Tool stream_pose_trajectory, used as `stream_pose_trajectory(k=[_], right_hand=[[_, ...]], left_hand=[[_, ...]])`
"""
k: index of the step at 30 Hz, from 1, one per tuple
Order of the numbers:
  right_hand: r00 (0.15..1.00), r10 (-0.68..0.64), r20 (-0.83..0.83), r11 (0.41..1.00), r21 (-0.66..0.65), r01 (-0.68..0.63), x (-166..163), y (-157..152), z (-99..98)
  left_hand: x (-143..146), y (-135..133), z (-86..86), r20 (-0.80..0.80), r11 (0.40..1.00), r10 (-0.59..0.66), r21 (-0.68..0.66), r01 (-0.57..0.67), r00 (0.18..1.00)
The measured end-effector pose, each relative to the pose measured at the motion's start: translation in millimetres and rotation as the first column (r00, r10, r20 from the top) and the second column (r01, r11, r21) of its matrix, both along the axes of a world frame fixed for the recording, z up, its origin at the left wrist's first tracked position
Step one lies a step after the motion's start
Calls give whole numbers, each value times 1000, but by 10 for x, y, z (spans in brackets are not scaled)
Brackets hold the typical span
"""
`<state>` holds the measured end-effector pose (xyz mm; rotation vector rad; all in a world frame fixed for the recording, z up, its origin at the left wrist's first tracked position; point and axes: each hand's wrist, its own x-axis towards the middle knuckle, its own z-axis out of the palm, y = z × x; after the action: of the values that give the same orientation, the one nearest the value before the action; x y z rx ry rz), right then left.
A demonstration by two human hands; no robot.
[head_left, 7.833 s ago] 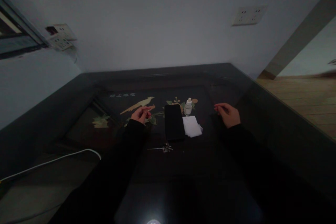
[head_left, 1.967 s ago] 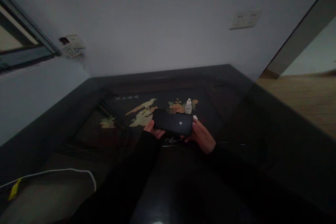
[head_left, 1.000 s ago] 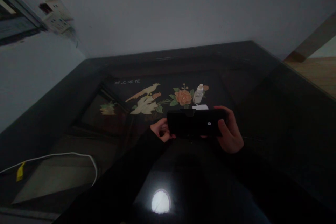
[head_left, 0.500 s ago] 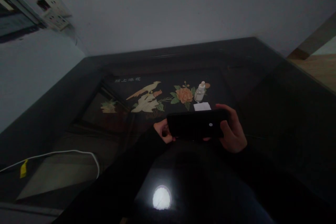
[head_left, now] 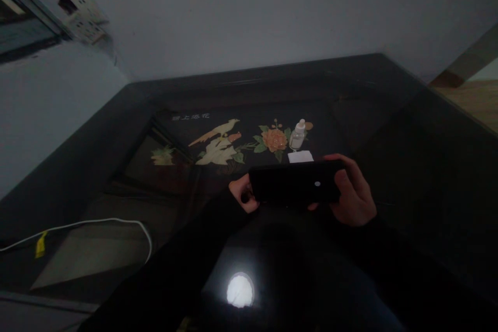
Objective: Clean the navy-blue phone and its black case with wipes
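I hold a black phone [head_left: 295, 182] sideways above the dark table, its screen dark apart from a small white spot. My right hand [head_left: 354, 192] wraps its right end, fingers curled over the top edge. My left hand [head_left: 243, 198] is closed in a pinch at the phone's left end; whether something small sits in those fingers I cannot make out. Just beyond the phone lie a white folded tissue [head_left: 300, 156] and a small clear dropper bottle [head_left: 298, 135], standing upright.
The glossy black table [head_left: 408, 129] has an inlaid bird and flower picture [head_left: 233, 142] under its top. A white cable [head_left: 97, 225] with a yellow tag runs along the left. A lamp reflection [head_left: 240, 290] shines near me. Wall sockets [head_left: 83, 13] are at the upper left.
The phone lay on the table with both hands apart; I picked it up and turned it sideways. In the last second it shifted slightly right, while the view tilted a little.
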<state>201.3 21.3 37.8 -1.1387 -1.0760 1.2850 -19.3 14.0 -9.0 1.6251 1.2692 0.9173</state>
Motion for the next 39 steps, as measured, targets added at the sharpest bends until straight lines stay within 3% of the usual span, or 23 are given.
stream_pose_trajectory(k=[8,25,30,35,39], right_hand=[[999,-4,-41,1000,-12,3,15,21,14],[999,51,-1,999,9,-51,76,129,-157],[998,3,57,1000,-6,-3,48,81,-147],[994,-6,111,999,35,2,37,51,-141],[991,-1,136,998,69,-9,35,36,-136]], left_hand=[[13,-35,93,14,999,-37,22,37,999],[-78,-9,23,62,984,-174,49,172,983],[-105,21,91,133,996,-80,38,75,988],[-107,13,151,-42,993,15,114,-10,999],[-96,-3,133,-59,989,66,134,-57,996]])
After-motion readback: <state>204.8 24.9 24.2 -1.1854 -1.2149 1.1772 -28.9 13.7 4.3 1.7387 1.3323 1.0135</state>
